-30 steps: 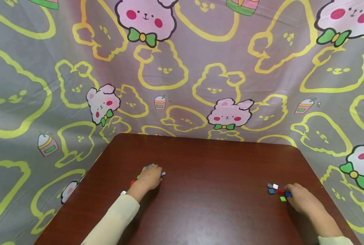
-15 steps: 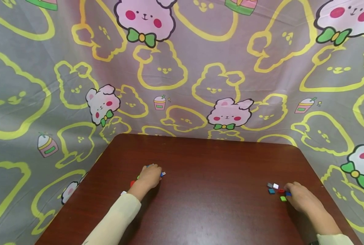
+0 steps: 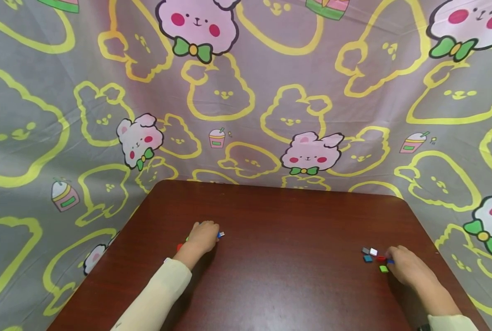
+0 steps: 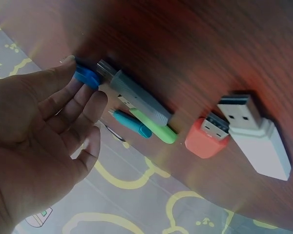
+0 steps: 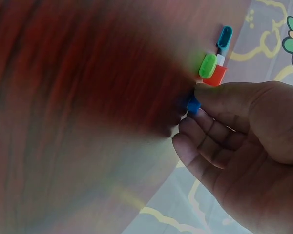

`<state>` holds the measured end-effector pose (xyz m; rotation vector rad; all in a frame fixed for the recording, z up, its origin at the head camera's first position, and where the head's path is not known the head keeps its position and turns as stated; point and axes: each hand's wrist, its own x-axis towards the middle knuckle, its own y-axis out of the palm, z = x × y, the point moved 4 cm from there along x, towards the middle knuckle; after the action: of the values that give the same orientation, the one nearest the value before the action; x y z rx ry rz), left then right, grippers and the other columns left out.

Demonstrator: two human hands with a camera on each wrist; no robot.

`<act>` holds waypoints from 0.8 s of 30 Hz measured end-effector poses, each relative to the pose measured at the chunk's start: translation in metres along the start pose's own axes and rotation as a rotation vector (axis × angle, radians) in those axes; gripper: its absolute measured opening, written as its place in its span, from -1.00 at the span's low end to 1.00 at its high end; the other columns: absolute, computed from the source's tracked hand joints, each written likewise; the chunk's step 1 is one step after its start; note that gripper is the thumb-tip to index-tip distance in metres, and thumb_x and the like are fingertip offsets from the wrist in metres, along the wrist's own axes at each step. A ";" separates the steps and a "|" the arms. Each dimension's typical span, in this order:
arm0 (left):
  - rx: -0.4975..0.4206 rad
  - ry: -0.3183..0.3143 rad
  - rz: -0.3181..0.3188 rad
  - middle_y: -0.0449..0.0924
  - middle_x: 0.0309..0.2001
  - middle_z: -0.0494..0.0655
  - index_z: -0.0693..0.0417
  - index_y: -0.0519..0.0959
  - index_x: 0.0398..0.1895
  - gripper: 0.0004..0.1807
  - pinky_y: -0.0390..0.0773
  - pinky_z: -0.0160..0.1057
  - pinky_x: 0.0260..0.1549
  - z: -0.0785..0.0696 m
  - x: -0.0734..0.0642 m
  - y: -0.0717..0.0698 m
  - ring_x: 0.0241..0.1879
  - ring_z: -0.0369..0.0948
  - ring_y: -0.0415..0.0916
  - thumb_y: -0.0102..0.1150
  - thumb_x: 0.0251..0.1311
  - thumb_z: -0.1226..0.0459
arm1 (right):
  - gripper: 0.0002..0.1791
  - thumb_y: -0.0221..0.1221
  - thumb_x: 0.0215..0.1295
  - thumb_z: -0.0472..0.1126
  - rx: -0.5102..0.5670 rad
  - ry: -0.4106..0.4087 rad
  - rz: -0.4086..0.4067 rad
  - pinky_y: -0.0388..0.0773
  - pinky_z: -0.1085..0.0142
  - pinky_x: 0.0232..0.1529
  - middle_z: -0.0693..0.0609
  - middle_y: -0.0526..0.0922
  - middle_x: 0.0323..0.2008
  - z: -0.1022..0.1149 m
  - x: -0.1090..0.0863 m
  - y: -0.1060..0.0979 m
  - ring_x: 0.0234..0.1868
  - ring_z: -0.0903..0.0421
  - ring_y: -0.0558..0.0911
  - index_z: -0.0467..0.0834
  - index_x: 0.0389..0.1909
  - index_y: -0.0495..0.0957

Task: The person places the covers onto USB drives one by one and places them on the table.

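Observation:
My left hand (image 3: 202, 236) pinches a blue USB flash drive (image 4: 87, 75) between thumb and fingers; its metal plug (image 3: 222, 234) pokes out to the right in the head view. Beside that hand lie a grey USB drive (image 4: 139, 97), a lime green one (image 4: 158, 129), a teal one (image 4: 131, 124), a red one (image 4: 205, 141) and a white one (image 4: 261, 148). On the right side, my right hand (image 3: 407, 264) pinches a small blue cap (image 5: 194, 105) low over the table. Near its thumb are a lime green cap (image 5: 208, 66), a red cap (image 5: 216, 76) and a teal cap (image 5: 225, 37).
The brown table (image 3: 279, 239) has rounded far corners and lies between both hands. A white cap (image 3: 373, 252) and a grey cap (image 3: 365, 250) sit left of the right hand. Patterned cloth (image 3: 250, 92) hangs behind and at both sides.
Both hands stay nearly in place, each keeping its blue piece. The left forearm has shifted slightly, and its sleeve now covers most of the white USB drive in the head view.

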<state>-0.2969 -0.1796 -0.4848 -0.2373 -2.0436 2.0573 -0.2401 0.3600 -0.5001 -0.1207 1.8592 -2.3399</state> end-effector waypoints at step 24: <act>0.012 0.047 -0.038 0.64 -0.36 0.06 0.12 0.53 -0.40 -0.88 0.59 0.06 -0.25 -0.004 0.003 -0.005 -0.26 0.09 0.63 0.28 0.23 0.31 | -0.80 0.25 0.12 -0.44 0.059 0.027 -0.164 0.55 -0.17 -0.27 -0.30 0.60 -0.36 0.004 -0.003 -0.020 -0.30 -0.26 0.61 -0.42 -0.25 0.50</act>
<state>-0.2986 -0.1749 -0.4798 -0.2399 -1.9920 2.0217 -0.2375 0.3608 -0.4792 -0.2449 1.8556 -2.5129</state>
